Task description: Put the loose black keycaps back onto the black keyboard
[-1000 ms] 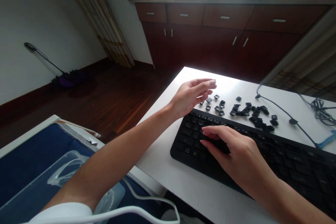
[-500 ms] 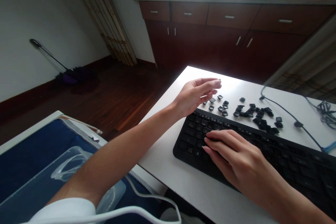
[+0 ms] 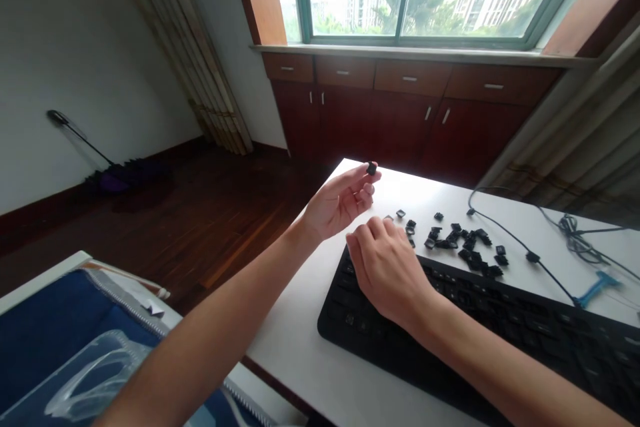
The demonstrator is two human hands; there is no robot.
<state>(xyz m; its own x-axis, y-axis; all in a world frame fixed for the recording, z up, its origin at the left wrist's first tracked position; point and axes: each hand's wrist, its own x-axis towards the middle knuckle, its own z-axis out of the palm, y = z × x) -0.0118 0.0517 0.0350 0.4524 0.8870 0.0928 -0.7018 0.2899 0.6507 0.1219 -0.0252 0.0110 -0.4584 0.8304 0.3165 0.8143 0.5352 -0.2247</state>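
My left hand [image 3: 341, 199] is raised above the far left corner of the white table [image 3: 300, 347], pinching a small black keycap [image 3: 371, 167] between thumb and fingertips. My right hand [image 3: 385, 267] lies palm down on the left end of a black keyboard [image 3: 500, 327], fingers curled over the keys; whether it grips anything is hidden. Several loose black keycaps [image 3: 460, 243] lie scattered on the table just behind the keyboard.
A black cable [image 3: 520, 247] with a blue tie [image 3: 595, 280] runs across the table's right side. A blue bag with clear plastic [image 3: 75, 360] sits at lower left. Wooden cabinets [image 3: 400, 113] stand under the window; dark wood floor lies left of the table.
My left hand has lifted and turned, holding a keycap up. My right hand slid toward the keyboard's far left corner. The camera tilted upward.
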